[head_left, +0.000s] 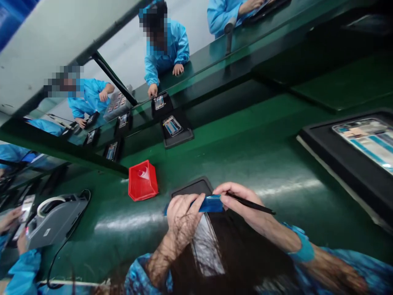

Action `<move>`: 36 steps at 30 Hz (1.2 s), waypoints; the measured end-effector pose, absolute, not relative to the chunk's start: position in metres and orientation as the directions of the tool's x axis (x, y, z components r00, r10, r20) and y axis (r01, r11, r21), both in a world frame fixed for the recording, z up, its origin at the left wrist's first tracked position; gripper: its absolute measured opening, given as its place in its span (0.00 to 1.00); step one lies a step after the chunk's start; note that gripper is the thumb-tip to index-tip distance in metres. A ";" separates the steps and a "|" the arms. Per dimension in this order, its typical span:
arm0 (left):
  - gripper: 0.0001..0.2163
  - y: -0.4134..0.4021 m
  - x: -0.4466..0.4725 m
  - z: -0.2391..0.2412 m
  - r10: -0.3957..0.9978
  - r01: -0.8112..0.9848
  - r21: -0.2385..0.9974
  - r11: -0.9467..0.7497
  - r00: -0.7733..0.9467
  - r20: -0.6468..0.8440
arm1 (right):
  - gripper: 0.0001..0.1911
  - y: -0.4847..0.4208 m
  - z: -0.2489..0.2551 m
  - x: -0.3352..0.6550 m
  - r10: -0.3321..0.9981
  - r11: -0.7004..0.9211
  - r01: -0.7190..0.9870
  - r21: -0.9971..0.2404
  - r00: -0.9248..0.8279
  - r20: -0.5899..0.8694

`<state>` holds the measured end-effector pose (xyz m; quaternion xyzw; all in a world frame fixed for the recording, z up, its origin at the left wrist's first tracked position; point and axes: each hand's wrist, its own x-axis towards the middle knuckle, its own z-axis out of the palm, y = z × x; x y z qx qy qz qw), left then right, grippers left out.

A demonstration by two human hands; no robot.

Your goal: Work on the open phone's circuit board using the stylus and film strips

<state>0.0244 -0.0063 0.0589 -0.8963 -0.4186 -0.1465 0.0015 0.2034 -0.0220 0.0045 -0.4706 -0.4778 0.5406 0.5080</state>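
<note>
A glossy blue strip (211, 203), like a strip of film, is stretched between my two hands. My left hand (184, 209) is closed round its left part, knuckles up. The thumb and fingers of my right hand (241, 200) pinch the strip's right end and also hold a slim black tool (251, 203), which points down to the right; whether it is tweezers or a pry stick I cannot tell. Below both hands lies a black tray (192, 186) with a flat, pale, shiny phone-like part (207, 250) on it, partly covered by strands of hair.
A red bin (143, 184) holds a small white roll. At left stands a grey tape dispenser (58, 221) with a cable, near a co-worker's hands (15, 223). Black trays with phone frames lie at right (353, 159) and far side (176, 129). Co-workers in blue sit opposite.
</note>
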 end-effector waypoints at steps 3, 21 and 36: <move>0.15 -0.007 0.024 0.060 0.757 0.759 0.121 -0.639 0.594 0.272 | 0.12 -0.024 0.002 0.205 0.998 -0.031 -0.086 -0.996 -0.055 -0.026; 0.19 -0.001 0.012 0.032 0.743 0.713 0.206 -0.670 0.644 0.183 | 0.08 -0.028 0.002 0.208 0.977 -0.161 0.134 -0.978 -0.121 -0.178; 0.16 -0.003 0.011 0.027 0.659 0.657 0.095 -0.748 0.717 0.226 | 0.11 -0.029 -0.001 0.210 0.989 0.040 0.439 -0.898 -0.143 -0.026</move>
